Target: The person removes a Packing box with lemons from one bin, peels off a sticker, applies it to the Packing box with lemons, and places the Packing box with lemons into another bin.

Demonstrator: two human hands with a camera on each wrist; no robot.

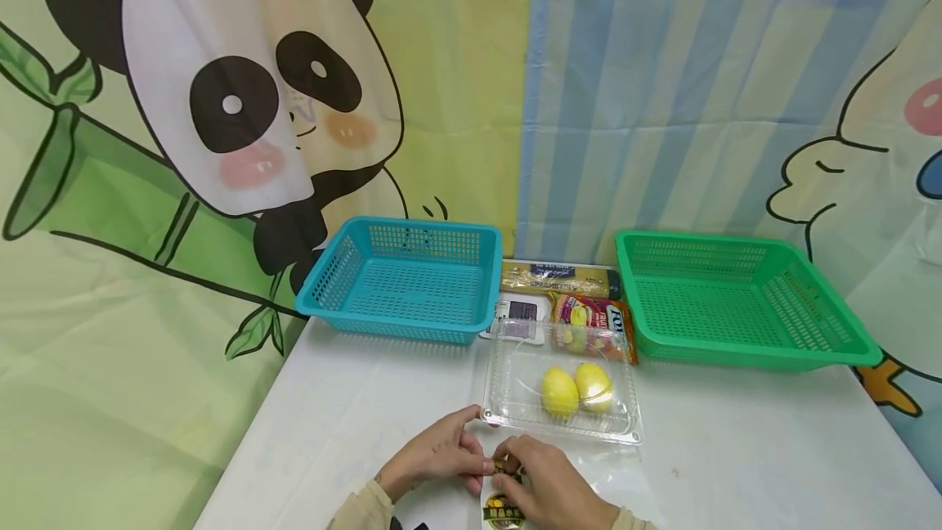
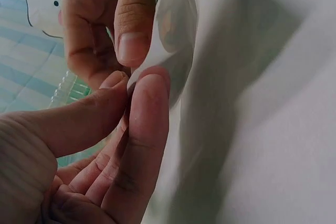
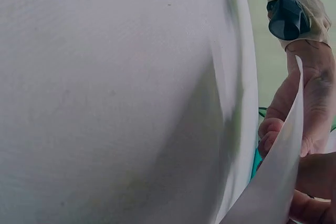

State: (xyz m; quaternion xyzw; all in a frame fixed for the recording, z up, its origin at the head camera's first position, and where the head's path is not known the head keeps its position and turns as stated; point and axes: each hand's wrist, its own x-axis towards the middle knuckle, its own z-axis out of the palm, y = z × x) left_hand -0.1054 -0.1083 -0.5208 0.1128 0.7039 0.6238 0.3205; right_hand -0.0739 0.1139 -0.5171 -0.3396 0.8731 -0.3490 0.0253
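Both hands work at a white sticker strip [image 1: 491, 487] with round black-and-gold labels, close to the table's near side. My left hand [image 1: 445, 450] pinches its edge between thumb and index finger, which shows closely in the left wrist view. My right hand [image 1: 548, 481] has thumb and fingers curled on the strip around a dark label [image 1: 508, 469]. The right wrist view shows the pale strip [image 3: 273, 182] bent upward. Just beyond the hands lies a clear plastic box [image 1: 515, 383] with two yellow lemons [image 1: 560, 392] in it.
A blue basket [image 1: 412, 325] stands at the back left, a green basket [image 1: 721, 354] at the back right. Between them lie a spaghetti pack [image 1: 545, 278], a white packet [image 1: 521, 317] and a red candy bag [image 1: 589, 313]. A printed curtain [image 1: 456, 105] hangs behind the white table [image 1: 324, 399].
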